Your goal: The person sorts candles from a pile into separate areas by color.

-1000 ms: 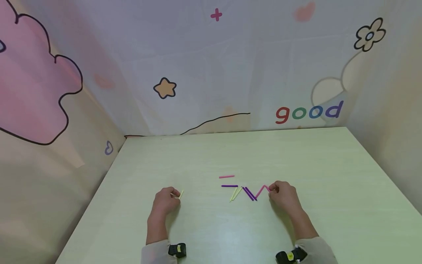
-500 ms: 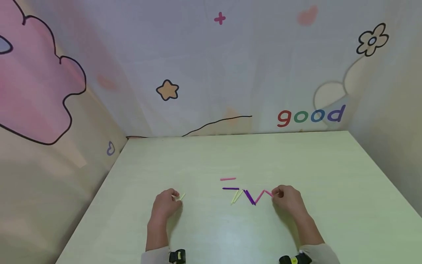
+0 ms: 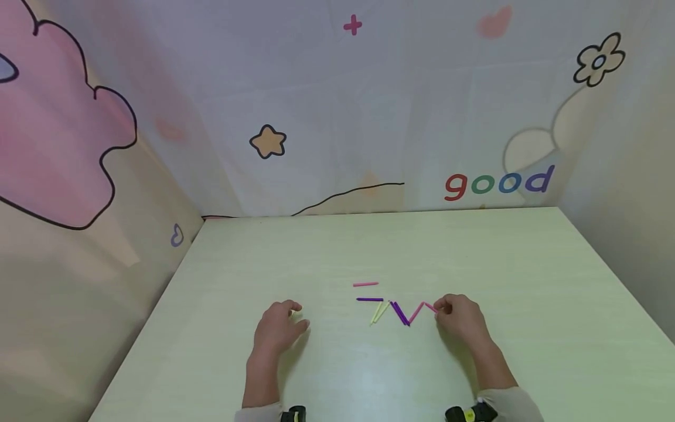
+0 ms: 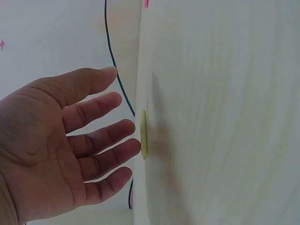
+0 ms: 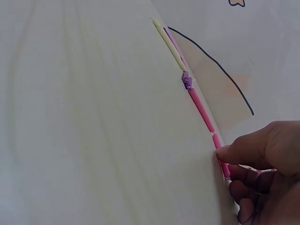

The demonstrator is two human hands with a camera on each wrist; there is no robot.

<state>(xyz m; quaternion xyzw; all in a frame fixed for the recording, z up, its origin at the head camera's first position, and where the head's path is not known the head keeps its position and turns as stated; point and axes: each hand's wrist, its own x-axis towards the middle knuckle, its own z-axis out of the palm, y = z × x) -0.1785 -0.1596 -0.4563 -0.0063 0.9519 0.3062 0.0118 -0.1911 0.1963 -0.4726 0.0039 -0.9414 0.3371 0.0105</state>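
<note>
My left hand (image 3: 279,329) hovers left of centre, its thumb and fingers spread apart. Beside its fingertips in the left wrist view lies a yellow stick (image 4: 144,135); in the head view the fingers mostly hide it. At the right, my right hand (image 3: 460,316) pinches the lower end of a short pink stick (image 3: 430,306) on the table. Its upper end meets a slanted pink stick (image 3: 416,312), forming a peak. Leftward the zigzag continues with two purple sticks (image 3: 402,313) side by side, then two yellow sticks (image 3: 382,312).
A level purple stick (image 3: 370,299) lies at the zigzag's left end, with another pink stick (image 3: 365,284) behind it. All rest on a pale table (image 3: 337,252). A printed cloth backdrop (image 3: 327,117) stands along the table's far edge.
My left hand has spread its fingers, let go of the yellow stick it was pinching and shifted slightly right. The right hand keeps its pinch on the pink stick.
</note>
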